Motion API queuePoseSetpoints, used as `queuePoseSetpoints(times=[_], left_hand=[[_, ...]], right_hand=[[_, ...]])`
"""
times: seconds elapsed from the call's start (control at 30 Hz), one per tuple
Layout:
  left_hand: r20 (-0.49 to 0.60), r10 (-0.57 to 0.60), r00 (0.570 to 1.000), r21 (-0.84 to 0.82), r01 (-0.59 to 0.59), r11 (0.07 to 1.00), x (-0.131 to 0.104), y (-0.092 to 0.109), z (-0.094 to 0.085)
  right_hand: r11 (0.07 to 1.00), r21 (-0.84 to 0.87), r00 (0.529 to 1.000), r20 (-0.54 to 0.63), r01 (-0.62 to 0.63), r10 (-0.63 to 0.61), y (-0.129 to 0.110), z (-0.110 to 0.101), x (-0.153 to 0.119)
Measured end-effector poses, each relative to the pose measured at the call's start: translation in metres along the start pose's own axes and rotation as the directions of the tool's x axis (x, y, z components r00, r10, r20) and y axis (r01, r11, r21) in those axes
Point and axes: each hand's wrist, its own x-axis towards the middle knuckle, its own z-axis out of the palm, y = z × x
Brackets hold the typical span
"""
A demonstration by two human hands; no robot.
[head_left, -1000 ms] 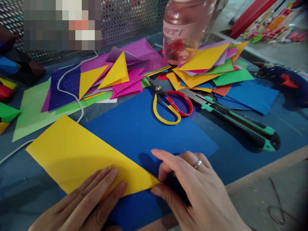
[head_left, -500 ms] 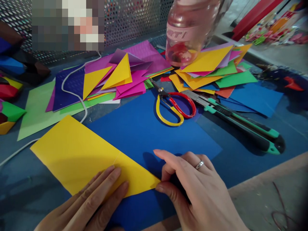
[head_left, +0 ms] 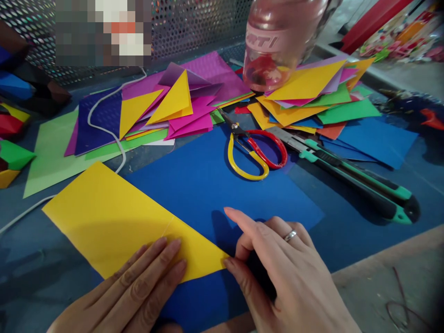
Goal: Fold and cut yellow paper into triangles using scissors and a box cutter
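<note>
A folded sheet of yellow paper [head_left: 104, 208] lies across a larger blue sheet [head_left: 215, 175], narrowing to a point at its right end. My left hand [head_left: 138, 277] rests flat on its lower middle, fingers stretched out and pressing it down. At the pointed tip, my right hand [head_left: 277, 263], with a ring on one finger, pinches the yellow paper between thumb and a bent finger, while the index finger sticks out above the blue sheet. Beyond the hands lie scissors [head_left: 248, 148] with one red and one yellow handle, and a green and black utility knife [head_left: 357, 178].
Coloured paper pieces are heaped at back left [head_left: 187, 106] and back right [head_left: 312, 99]. A pinkish bottle [head_left: 270, 51] stands between them. A white cord [head_left: 92, 122] crosses the left papers. Folded paper shapes [head_left: 15, 155] sit at far left, before a perforated metal panel [head_left: 194, 32].
The view has shifted slightly, so the background items sit a little differently in the picture. Both hands keep nearly the same places on the yellow paper.
</note>
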Motion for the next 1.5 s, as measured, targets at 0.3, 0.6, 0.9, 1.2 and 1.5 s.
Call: queuePoseSetpoints(times=[0.3, 0.6, 0.9, 1.2, 1.5], left_hand=[[-0.038, -0.010, 0.999, -0.019, 0.010, 1.000, 0.004, 0.002, 0.000], [-0.059, -0.077, 0.995, -0.034, 0.075, 0.997, 0.006, 0.005, 0.000], [-0.022, -0.038, 0.999, -0.049, 0.037, 0.998, 0.005, 0.002, 0.001], [-0.058, 0.025, 0.998, -0.016, -0.026, 1.000, 0.003, -0.001, 0.001], [-0.071, -0.052, 0.996, 0.029, 0.054, 0.998, 0.011, 0.010, -0.010]], right_hand=[[1.000, 0.007, 1.000, -0.001, 0.001, -0.001, -0.001, 0.000, 0.003], [0.998, -0.054, 0.999, -0.017, 0.031, -0.032, 0.000, -0.001, 0.002], [0.989, -0.137, 0.998, 0.008, 0.058, -0.057, 0.000, 0.004, 0.001], [0.998, -0.050, 0.999, -0.026, 0.042, -0.043, 0.000, 0.001, -0.002], [0.919, 0.002, 0.912, -0.126, 0.394, -0.391, -0.014, 0.011, 0.001]])
